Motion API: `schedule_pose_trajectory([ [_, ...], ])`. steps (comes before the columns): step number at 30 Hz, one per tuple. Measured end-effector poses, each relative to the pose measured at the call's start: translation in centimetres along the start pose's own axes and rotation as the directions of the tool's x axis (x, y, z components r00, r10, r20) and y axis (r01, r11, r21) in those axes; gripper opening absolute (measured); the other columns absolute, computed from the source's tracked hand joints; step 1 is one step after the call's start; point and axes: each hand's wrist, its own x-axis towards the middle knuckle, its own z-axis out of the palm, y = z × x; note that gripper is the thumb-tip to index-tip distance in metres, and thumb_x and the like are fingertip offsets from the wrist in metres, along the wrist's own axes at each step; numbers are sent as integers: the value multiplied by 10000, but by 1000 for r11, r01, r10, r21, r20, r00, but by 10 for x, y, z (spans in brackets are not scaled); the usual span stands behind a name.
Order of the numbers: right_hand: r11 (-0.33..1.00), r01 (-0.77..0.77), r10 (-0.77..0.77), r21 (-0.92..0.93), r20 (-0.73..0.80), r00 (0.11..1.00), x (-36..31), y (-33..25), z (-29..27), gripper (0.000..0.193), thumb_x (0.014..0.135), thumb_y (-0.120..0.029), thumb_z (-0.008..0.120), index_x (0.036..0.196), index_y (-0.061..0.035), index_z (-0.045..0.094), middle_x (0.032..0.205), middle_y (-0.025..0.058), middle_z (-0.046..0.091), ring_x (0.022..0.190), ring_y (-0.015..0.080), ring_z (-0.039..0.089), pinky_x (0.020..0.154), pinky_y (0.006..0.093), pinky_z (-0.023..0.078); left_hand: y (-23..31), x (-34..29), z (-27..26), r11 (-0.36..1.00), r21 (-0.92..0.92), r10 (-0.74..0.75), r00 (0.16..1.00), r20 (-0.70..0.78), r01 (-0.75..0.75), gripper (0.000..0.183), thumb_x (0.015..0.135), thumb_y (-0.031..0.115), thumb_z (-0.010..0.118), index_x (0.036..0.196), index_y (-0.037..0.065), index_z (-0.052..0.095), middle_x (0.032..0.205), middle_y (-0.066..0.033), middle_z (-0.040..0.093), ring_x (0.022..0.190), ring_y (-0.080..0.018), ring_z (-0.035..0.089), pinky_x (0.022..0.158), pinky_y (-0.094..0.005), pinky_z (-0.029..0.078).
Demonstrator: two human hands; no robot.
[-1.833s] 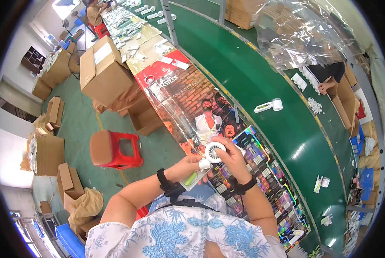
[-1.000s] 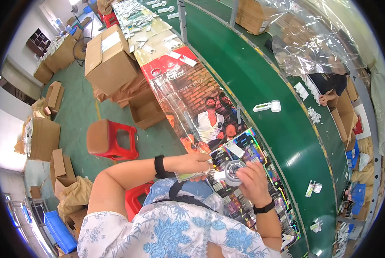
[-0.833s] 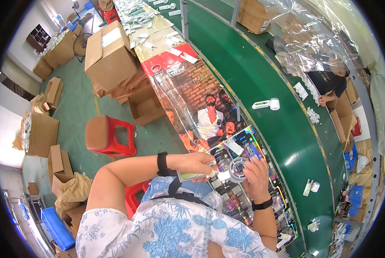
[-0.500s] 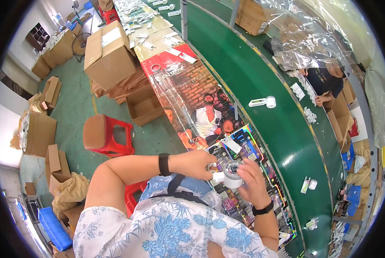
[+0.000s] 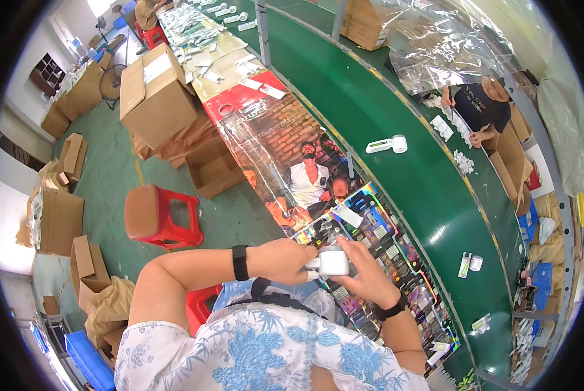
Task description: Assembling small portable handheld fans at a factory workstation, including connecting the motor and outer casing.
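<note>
A white handheld device with a drum-shaped round head [image 5: 334,262] is held between my two hands over the near end of the table. My left hand [image 5: 284,259] is closed round its handle side, so most of the handle is hidden. The fingers and thumb of my right hand [image 5: 368,272] grip the head from the right, and its plain white side shows. Just beyond my hands, a flat white piece [image 5: 347,215] lies on the colourful printed sheet [image 5: 377,228] covering the table.
On my right runs a green conveyor belt [image 5: 422,195] carrying a similar white device [image 5: 386,144] and small white parts [image 5: 470,264]. Across it a person [image 5: 481,107] handles white pieces. To my left are a red stool [image 5: 165,215] and a large carton [image 5: 154,94].
The device has turned over: its open round end with dark inner parts faced up before, now its white side shows. Both hands shifted slightly left in view. The person opposite has moved.
</note>
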Motion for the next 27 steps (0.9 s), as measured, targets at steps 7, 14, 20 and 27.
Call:
schedule_pose_trajectory([
  [7, 504, -243, 32, 829, 263, 964, 30, 53, 19, 556, 851, -185, 579, 1330, 3, 368, 1081, 109, 559, 1037, 225, 528, 931, 327, 385, -20, -10, 17, 706, -680, -144, 980, 139, 200, 242, 885, 219, 521, 950, -9, 575, 792, -101, 648, 731, -207, 642, 655, -335, 499],
  [14, 726, -499, 274, -472, -468, 840, 66, 196, 97, 466, 787, -193, 619, 1218, -88, 478, 1200, 123, 490, 1149, 323, 427, 967, 428, 338, -20, 18, 17, -51, -998, -346, 938, -3, -22, 305, 884, 234, 546, 1124, 46, 561, 1072, -102, 622, 959, -158, 600, 772, -287, 496],
  [20, 918, -396, 356, 23, -492, 795, 39, 195, 84, 302, 711, -145, 684, 951, -40, 534, 822, 106, 560, 711, 231, 574, 651, 340, 475, -14, 20, 14, 67, -996, -418, 904, -88, -66, 343, 881, 190, 547, 1190, 43, 522, 1131, -89, 594, 976, -164, 591, 758, -300, 523],
  [27, 810, 105, 377, 578, -649, 661, -9, 69, 26, 433, 847, -208, 570, 1231, -42, 457, 974, 78, 557, 883, 197, 545, 748, 331, 451, -3, 56, 20, 76, -965, -425, 867, -260, -252, 313, 875, 132, 539, 1159, -1, 525, 1099, -88, 585, 1012, -207, 576, 831, -365, 509],
])
